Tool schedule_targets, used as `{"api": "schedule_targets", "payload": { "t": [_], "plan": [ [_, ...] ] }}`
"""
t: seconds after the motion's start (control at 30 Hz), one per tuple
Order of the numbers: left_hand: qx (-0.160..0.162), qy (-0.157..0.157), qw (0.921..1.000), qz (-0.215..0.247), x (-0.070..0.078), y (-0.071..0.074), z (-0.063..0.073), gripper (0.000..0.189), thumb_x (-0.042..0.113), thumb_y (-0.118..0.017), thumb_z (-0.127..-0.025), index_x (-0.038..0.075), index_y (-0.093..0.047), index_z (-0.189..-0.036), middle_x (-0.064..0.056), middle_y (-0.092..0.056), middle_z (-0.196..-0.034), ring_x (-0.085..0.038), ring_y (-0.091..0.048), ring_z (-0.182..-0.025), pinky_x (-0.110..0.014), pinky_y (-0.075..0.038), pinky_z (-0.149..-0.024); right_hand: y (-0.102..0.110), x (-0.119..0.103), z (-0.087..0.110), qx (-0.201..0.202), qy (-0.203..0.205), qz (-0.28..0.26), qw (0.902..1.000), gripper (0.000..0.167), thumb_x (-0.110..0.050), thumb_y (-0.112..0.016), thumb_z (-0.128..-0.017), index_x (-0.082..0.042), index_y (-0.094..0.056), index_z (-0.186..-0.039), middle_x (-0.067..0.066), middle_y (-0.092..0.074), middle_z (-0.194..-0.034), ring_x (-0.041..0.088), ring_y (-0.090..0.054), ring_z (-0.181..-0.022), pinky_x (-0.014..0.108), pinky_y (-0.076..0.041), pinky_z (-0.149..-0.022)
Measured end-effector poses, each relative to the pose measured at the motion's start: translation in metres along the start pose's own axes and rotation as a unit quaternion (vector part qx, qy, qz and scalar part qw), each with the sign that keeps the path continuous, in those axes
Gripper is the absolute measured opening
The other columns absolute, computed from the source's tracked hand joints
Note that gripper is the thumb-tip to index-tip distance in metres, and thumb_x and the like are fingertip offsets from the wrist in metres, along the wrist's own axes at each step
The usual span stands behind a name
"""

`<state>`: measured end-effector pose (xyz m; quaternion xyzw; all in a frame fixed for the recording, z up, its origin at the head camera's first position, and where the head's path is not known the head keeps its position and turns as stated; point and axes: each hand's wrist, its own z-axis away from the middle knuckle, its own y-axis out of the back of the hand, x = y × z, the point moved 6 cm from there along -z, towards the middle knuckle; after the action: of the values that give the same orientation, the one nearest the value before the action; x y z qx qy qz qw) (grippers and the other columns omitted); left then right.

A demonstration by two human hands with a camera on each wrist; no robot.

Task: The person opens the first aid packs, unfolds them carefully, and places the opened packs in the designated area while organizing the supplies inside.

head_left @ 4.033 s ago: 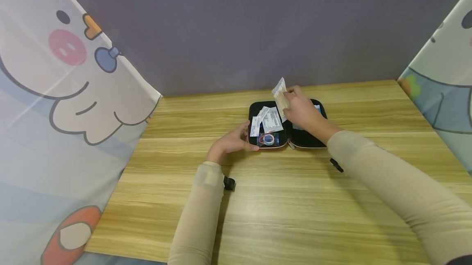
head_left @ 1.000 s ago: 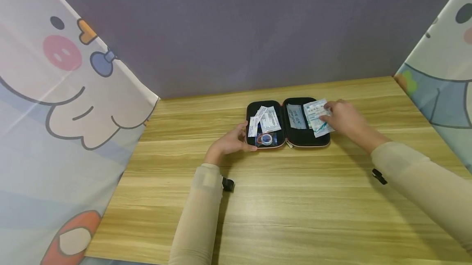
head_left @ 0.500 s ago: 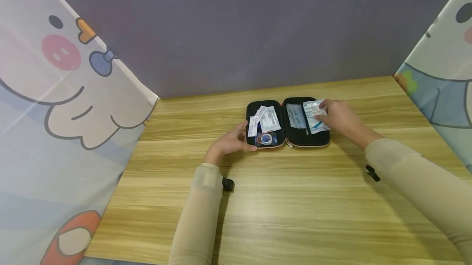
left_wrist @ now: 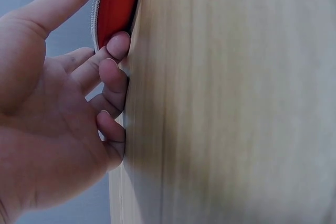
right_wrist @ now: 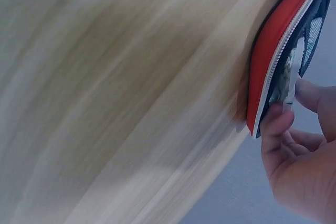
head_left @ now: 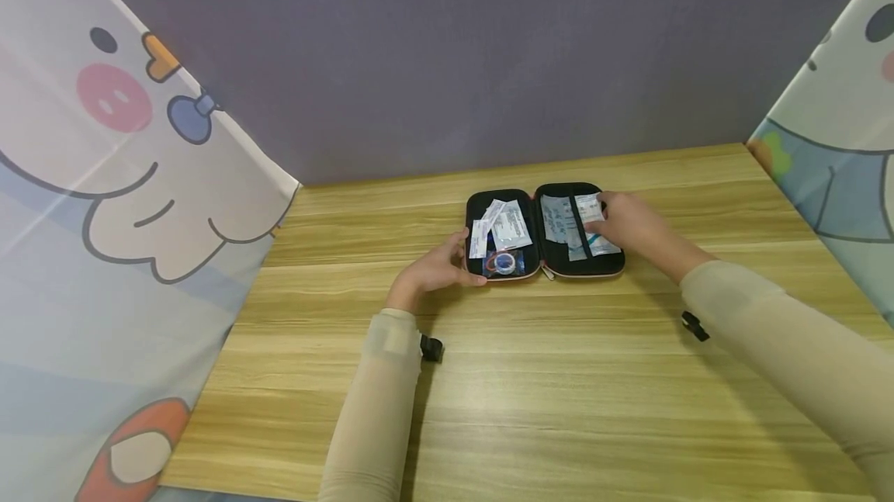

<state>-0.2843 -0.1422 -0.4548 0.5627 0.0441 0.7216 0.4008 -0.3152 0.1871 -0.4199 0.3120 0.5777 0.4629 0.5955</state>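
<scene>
A black-lined zip case (head_left: 542,269) lies spread flat on the table, its outside red in both wrist views. My left hand (head_left: 440,265) holds the case's left front corner, thumb along the front edge; in the left wrist view its other fingers curl against the case's red side (left_wrist: 116,9) and the tabletop. My right hand (head_left: 632,224) pinches a white-and-blue packet (head_left: 588,209) at the case's right half. The packet lies partly beneath a black strap (head_left: 581,224). In the right wrist view, thumb and fingers (right_wrist: 278,121) close on the packet's edge.
The case's left half contains white sachets (head_left: 512,224) and a clear ring-shaped item (head_left: 504,262) in blue packaging. A pale blue packet (head_left: 557,219) sits left of the strap. Around the case spreads the wooden table (head_left: 559,378), with a grey wall (head_left: 489,60) behind.
Four seconds ago the right hand held a pack of cotton swabs over the case. Since a second ago it has moved the white-and-blue packet left, under the strap. The left hand stays put.
</scene>
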Motion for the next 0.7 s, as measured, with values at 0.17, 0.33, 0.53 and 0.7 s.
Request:
{"api": "schedule_targets", "payload": {
  "t": [0.17, 0.33, 0.53, 0.7],
  "plan": [
    [-0.001, 0.004, 1.0, 0.009, -0.0004, 0.0009, -0.0004, 0.12, 0.027, -0.092, -0.084, 0.024, -0.013, -0.173, -0.021, -0.048, -0.16, -0.035, -0.045, -0.151, -0.053, -0.03, -0.13, 0.0013, -0.004, -0.0035, 0.011, 0.004, -0.002, 0.9999, 0.063, -0.027, -0.069, -0.103, 0.016, -0.051, -0.146, 0.028, -0.072, -0.109, 0.036, -0.066, -0.091, 0.053, -0.054, -0.084],
    [0.0, 0.007, 0.9999, 0.012, 0.0013, 0.0009, -0.0007, 0.119, 0.026, -0.093, -0.084, 0.023, -0.013, -0.173, -0.02, -0.052, -0.155, -0.032, -0.05, -0.143, -0.052, -0.032, -0.129, 0.0012, -0.0048, -0.0059, 0.004, 0.014, 0.012, 0.9998, 0.054, -0.024, -0.067, -0.104, 0.016, -0.057, -0.14, 0.031, -0.073, -0.112, 0.034, -0.067, -0.086, 0.054, -0.055, -0.084],
    [-0.005, 0.002, 0.9998, -0.017, 0.0036, -0.0014, -0.0009, 0.118, 0.031, -0.091, -0.085, 0.018, -0.013, -0.172, -0.017, -0.058, -0.14, -0.03, -0.054, -0.125, -0.05, -0.037, -0.124, 0.0024, -0.0024, -0.0046, -0.016, 0.039, -0.021, 0.9989, 0.054, -0.015, -0.068, -0.103, 0.021, -0.053, -0.141, 0.037, -0.069, -0.118, 0.034, -0.071, -0.085, 0.052, -0.057, -0.085],
    [-0.003, 0.0, 0.9993, -0.036, 0.0043, -0.0002, 0.0004, 0.115, 0.038, -0.087, -0.087, 0.017, -0.013, -0.172, -0.016, -0.054, -0.142, -0.03, -0.052, -0.131, -0.051, -0.037, -0.125, 0.0018, -0.0016, -0.0031, -0.028, 0.037, -0.068, 0.9966, 0.055, -0.013, -0.068, -0.102, 0.018, -0.051, -0.144, 0.035, -0.068, -0.119, 0.033, -0.074, -0.086, 0.046, -0.06, -0.08]
  ]
}}
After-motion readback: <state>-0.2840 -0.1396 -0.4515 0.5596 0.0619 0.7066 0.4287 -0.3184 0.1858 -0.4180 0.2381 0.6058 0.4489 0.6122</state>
